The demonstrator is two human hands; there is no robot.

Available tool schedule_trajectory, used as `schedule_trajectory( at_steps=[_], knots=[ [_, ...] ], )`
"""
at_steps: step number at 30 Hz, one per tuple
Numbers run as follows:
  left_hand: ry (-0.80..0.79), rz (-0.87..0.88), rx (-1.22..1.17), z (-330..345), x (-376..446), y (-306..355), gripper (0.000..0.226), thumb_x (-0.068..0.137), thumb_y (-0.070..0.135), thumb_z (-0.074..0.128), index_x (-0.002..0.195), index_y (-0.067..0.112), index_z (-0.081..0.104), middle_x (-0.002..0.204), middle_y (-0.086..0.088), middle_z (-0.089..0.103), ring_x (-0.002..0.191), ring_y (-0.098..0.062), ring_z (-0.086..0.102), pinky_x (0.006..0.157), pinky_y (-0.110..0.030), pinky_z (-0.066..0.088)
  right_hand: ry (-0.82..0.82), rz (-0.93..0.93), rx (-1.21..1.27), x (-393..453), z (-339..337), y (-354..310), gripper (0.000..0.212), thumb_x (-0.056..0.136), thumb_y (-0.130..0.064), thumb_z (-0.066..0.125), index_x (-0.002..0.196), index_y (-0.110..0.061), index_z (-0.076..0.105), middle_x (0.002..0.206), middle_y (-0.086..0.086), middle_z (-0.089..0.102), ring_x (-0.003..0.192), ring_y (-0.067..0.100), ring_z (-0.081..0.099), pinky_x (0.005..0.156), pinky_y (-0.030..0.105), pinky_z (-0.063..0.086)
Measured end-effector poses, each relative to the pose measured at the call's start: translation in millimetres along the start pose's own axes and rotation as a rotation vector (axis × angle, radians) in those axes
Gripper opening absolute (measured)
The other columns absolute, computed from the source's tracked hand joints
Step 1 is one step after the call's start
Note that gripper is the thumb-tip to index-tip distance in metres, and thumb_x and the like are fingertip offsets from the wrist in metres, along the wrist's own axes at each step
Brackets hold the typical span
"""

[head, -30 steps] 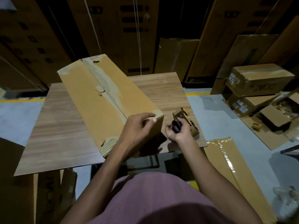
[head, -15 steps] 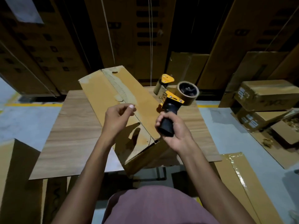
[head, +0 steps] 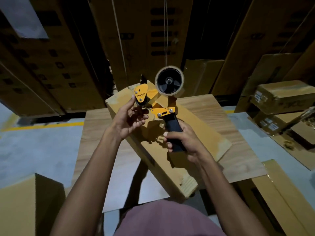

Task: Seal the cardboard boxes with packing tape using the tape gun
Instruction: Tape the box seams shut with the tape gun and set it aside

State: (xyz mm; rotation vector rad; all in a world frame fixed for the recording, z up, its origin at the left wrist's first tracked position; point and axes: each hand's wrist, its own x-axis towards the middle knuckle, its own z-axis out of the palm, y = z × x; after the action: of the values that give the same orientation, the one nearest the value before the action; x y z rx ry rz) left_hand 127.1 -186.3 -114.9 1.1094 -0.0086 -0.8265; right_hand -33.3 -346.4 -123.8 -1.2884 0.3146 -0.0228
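Gripping the black handle of the tape gun (head: 160, 106) is my right hand (head: 183, 142): the fingers curl fully around the handle and the thumb lies across its front. I hold the gun raised above the cardboard box (head: 172, 160), with the handle pointing down toward me and the head up. The tape roll (head: 169, 81) sits at the top of the gun and shows me its dark hub. The yellow plate with the printed brand name is at the left side of the head.

My left hand (head: 127, 120) is just beside this plate. Its fingers are loosely spread and half bent, and the index fingertip touches or nearly touches the edge of the plate; I cannot tell if it pinches the tape end. It holds nothing that I can see clearly.

The cardboard box lies long and diagonal on the wooden table (head: 95, 143), under both hands, and one end of it sticks out over the near edge of the table. On the right, taped boxes (head: 286, 97) are stacked on the floor. Tall cartons (head: 51, 65) stand behind the table.
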Motion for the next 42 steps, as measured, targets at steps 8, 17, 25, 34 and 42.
schedule_trajectory(
  at_steps=[8, 17, 25, 34, 42],
  knots=[
    [-0.119, -0.119, 0.002, -40.9, 15.1, 32.8, 0.011, 0.083, 0.015, 0.068, 0.083, 0.005, 0.072, 0.086, -0.014, 0.067, 0.061, -0.016, 0.064, 0.052, -0.021, 0.056, 0.024, -0.063, 0.139, 13.9, 21.1, 23.1, 0.036, 0.081, -0.003, 0.074, 0.111, -0.004, 0.053, 0.087, 0.016, 0.067, 0.066, 0.021, 0.060, 0.058, 0.033, 0.055],
    [-0.176, -0.276, 0.051, -45.5, 40.5, 43.9, 0.045, 0.079, 0.042, 0.072, 0.106, 0.005, 0.074, 0.090, -0.019, 0.070, 0.064, -0.017, 0.070, 0.055, -0.023, 0.061, 0.148, -0.026, 0.015, 37.7, 4.6, 22.6, 0.042, 0.078, 0.008, 0.075, 0.112, -0.003, 0.053, 0.086, 0.017, 0.067, 0.069, 0.026, 0.059, 0.059, 0.035, 0.054],
    [0.067, -0.249, 0.085, -53.6, 60.8, 39.9, 0.030, 0.088, 0.000, 0.068, 0.115, 0.012, 0.067, 0.092, -0.008, 0.069, 0.074, -0.014, 0.065, 0.060, -0.023, 0.056, 0.114, 0.038, -0.060, 74.7, -5.3, 18.2, 0.035, 0.084, 0.016, 0.066, 0.112, -0.003, 0.059, 0.084, 0.019, 0.064, 0.063, 0.025, 0.056, 0.056, 0.037, 0.050],
    [0.215, -0.218, 0.353, -54.1, 131.6, 94.1, 0.029, 0.087, -0.010, 0.064, 0.105, 0.014, 0.064, 0.089, -0.009, 0.074, 0.076, -0.016, 0.067, 0.056, -0.024, 0.051, 0.182, 0.039, -0.278, 133.3, -4.2, -1.0, 0.024, 0.083, 0.014, 0.068, 0.099, -0.002, 0.063, 0.073, 0.006, 0.066, 0.058, 0.024, 0.056, 0.049, 0.034, 0.046],
    [0.362, -0.023, 0.755, -53.9, 210.5, 147.9, 0.031, 0.086, -0.013, 0.065, 0.079, 0.017, 0.062, 0.080, -0.005, 0.066, 0.071, -0.012, 0.064, 0.045, -0.020, 0.051, 0.454, 0.060, -0.480, 234.3, 22.6, -1.5, 0.039, 0.062, -0.026, 0.078, 0.099, -0.035, 0.070, 0.085, -0.008, 0.075, 0.079, 0.025, 0.072, 0.071, 0.054, 0.062]
  ],
)
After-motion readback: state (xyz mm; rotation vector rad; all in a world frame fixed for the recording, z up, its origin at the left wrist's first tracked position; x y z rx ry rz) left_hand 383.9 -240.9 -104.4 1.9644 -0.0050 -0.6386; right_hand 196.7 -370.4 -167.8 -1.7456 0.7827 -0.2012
